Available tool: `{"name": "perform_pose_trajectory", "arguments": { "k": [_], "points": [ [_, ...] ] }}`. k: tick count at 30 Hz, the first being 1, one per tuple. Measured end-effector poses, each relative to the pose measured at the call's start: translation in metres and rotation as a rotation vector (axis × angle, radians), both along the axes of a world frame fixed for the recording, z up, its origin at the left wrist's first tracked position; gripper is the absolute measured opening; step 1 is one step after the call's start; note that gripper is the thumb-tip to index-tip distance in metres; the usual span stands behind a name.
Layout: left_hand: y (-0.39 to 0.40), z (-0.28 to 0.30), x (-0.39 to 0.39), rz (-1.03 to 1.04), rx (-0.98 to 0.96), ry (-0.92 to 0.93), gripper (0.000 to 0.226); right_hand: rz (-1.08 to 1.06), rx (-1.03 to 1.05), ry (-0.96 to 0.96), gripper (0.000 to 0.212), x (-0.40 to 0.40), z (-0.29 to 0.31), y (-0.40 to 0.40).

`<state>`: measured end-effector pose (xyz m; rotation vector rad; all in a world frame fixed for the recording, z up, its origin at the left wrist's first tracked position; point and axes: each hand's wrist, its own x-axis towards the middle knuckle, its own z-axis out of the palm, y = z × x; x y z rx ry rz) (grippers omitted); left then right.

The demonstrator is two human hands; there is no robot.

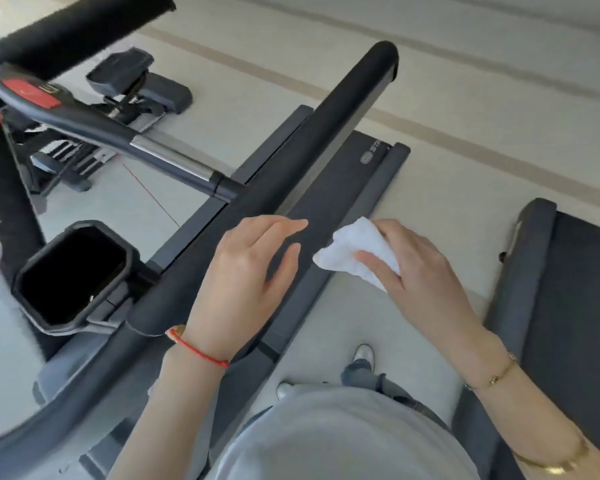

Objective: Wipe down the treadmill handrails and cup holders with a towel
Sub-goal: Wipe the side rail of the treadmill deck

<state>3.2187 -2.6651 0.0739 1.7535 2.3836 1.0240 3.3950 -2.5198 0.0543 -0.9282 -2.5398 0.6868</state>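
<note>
Right hand (420, 261) has the white towel (355, 252) bunched in its fingers, just right of the black handrail (291, 174); the rail runs near-left to far-right; left hand (246, 275) hovers over it, fingers loose, holding nothing; towel needs to go left.

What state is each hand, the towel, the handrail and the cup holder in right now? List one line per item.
Left hand: open, fingers relaxed over the handrail.
Right hand: holds the towel.
Towel: white, bunched up, off the handrail.
Handrail: not touched by the towel.
Cup holder: dark inside, contents not visible.
</note>
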Motion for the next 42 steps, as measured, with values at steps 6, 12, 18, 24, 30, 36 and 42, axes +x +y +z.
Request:
{"name": "perform_pose_trajectory", "arguments": {
  "k": [6,12,18,24,30,36,42],
  "points": [
    [0.075,-0.013,0.026,-0.125,-0.053,-0.016,0.031,-0.131,-0.046,-0.024,0.041,0.05,-0.01,0.041],
    [0.154,-0.028,0.061,-0.268,-0.122,-0.053,0.033,-0.291,-0.034,-0.041,0.04,0.101,-0.017,0.089],
    [0.224,-0.033,0.098,-0.406,-0.128,-0.065,0.032,-0.429,-0.015,-0.041,0.045,0.152,-0.021,0.131],
    [0.295,-0.037,0.13,-0.576,-0.118,-0.075,0.031,-0.596,-0.11,0.016,0.044,0.188,-0.02,0.162],
    [0.382,-0.037,0.162,-0.808,-0.107,-0.071,0.031,-0.794,-0.12,0.015,0.048,0.209,-0.016,0.194],
    [0.484,-0.035,0.206,-1.102,-0.102,-0.04,0.032,-1.055,-0.025,0.0,0.051,0.225,-0.011,0.233],
    [0.574,-0.021,0.261,-1.396,-0.054,-0.027,0.03,-1.375,0.033,0.046,0.043,0.235,-0.004,0.266]
  ]
}}
